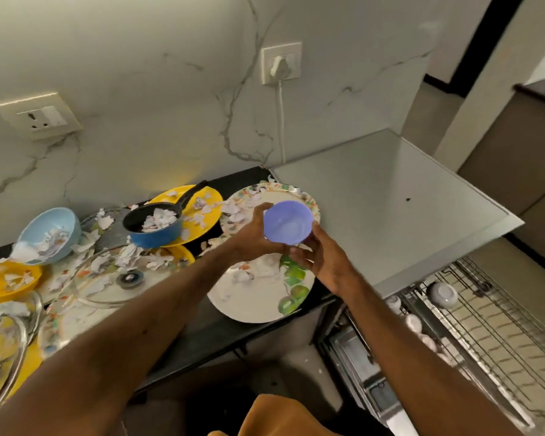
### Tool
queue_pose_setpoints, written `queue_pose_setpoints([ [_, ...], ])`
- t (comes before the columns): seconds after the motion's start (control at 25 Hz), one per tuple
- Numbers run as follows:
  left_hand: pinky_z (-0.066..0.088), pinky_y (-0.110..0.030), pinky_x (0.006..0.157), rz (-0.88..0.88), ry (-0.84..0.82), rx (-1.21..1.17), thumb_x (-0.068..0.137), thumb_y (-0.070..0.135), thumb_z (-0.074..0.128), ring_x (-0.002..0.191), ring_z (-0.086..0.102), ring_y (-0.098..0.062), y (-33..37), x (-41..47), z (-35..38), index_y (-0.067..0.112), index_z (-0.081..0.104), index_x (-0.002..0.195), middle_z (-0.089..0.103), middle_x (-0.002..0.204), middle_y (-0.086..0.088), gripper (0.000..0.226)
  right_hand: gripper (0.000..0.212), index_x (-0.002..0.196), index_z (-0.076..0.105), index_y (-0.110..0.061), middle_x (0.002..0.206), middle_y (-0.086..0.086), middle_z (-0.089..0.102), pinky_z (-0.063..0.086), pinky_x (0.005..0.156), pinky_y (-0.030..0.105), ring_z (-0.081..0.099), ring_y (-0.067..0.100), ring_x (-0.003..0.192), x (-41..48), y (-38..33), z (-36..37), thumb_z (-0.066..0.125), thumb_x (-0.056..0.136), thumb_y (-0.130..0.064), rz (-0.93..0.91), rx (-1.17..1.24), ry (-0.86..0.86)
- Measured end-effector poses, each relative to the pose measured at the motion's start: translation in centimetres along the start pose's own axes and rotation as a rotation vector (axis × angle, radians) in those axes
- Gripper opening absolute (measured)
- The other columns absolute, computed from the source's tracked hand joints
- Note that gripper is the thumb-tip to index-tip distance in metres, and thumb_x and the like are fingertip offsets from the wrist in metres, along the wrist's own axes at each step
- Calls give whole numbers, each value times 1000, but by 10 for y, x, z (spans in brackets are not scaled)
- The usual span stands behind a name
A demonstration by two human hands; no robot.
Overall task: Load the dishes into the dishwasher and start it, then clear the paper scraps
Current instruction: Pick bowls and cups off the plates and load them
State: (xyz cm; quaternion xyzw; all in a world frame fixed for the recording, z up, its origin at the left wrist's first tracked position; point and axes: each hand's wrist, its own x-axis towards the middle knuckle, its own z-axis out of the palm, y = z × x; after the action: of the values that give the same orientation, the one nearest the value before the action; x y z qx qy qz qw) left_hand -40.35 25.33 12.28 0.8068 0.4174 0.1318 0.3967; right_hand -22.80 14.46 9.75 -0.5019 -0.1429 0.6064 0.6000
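Above the bench's (pixel 208 332) right end, left hand (pixel 252 236) and right hand (pixel 323 261) both grip an empty purple bowl (pixel 287 222) over a scrap-strewn plate (pixel 258 302). Loading seems under way. Next, the bowl probably needs carrying right and down into the open dishwasher rack (pixel 491 328).

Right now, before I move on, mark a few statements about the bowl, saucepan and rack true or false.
1. The left hand and right hand both hold the purple bowl. True.
2. The purple bowl is full of paper scraps. False: it looks empty.
3. The blue saucepan has paper scraps in it. True.
4. The pulled-out wire rack holds nothing. False: a small white dish sits in it.
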Motion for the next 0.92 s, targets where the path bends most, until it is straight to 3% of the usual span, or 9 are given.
queue_pose_setpoints([
  [0.12, 44, -29, 111, 66, -135, -61, 76, 20, 93, 122, 50, -5, 41, 26, 39, 38, 35, 143, 46, 138, 13, 91, 41, 135, 65, -19, 121, 13, 75, 57, 101, 49, 73, 31, 101, -24, -23, -45, 65, 100, -42, -3, 211, 7],
  [0.2, 44, -11, 101, 65, -253, -62, 73, 31, 93, 119, 50, -7, 77, 48, 76, 17, 40, 150, 47, 135, 10, 94, 40, 135, 65, -17, 126, 18, 72, 62, 92, 47, 73, 36, 106, -40, -41, -89, 65, 101, -38, -29, 303, 17],
  [0.28, 43, -14, 102, 28, -316, -98, 63, 53, 94, 126, 50, -12, 95, 57, 97, 12, 34, 153, 46, 140, 7, 116, 41, 136, 64, -14, 132, 22, 68, 64, 85, 43, 70, 41, 112, -48, -49, -116, 66, 101, -36, -30, 351, 24],
  [0.32, 44, -17, 103, 27, -380, -87, 64, 51, 94, 133, 49, -14, 111, 68, 121, 19, 31, 154, 42, 147, 9, 115, 44, 138, 63, -13, 135, 23, 67, 63, 83, 42, 67, 43, 116, -51, -57, -143, 68, 100, -35, -54, 355, 43],
  [0.4, 41, -4, 93, 36, -498, 2, 79, 25, 90, 138, 43, -11, 137, 83, 161, 31, 23, 154, 35, 148, 18, 100, 48, 141, 61, -12, 139, 22, 64, 63, 85, 42, 64, 44, 122, -57, -67, -191, 71, 99, -33, -68, 350, 94],
  [0.48, 35, -1, 92, 92, -593, 117, 85, 18, 85, 135, 38, -6, 163, 98, 198, 25, 18, 159, 30, 146, 24, 100, 49, 140, 62, -10, 140, 21, 63, 62, 92, 45, 64, 41, 124, -62, -72, -241, 72, 97, -31, -81, 294, 127],
  [0.64, 25, -34, 120, 172, -714, 597, 91, 17, 77, 152, 26, -29, 174, 125, 261, 15, 9, 164, 19, 167, -9, 100, 54, 143, 59, -17, 138, 17, 66, 59, 99, 45, 66, 35, 122, -65, -68, -323, 77, 93, -23, -119, 230, 276],
  [0.76, 40, -51, 113, 280, -722, 839, 95, 4, 61, 150, 28, -33, 177, 139, 293, 28, 15, 164, 14, 170, -7, 86, 62, 144, 56, -21, 134, 15, 68, 62, 90, 41, 70, 34, 115, -64, -59, -384, 80, 86, -20, -153, 304, 450],
  [0.92, 49, -50, 103, 336, -704, 1024, 94, 3, 63, 151, 25, -29, 194, 161, 313, 32, 14, 163, 6, 172, -1, 89, 73, 145, 47, -27, 139, 13, 61, 62, 91, 47, 70, 32, 116, -51, -34, -453, 86, 84, -20, -79, 127, 603],
])
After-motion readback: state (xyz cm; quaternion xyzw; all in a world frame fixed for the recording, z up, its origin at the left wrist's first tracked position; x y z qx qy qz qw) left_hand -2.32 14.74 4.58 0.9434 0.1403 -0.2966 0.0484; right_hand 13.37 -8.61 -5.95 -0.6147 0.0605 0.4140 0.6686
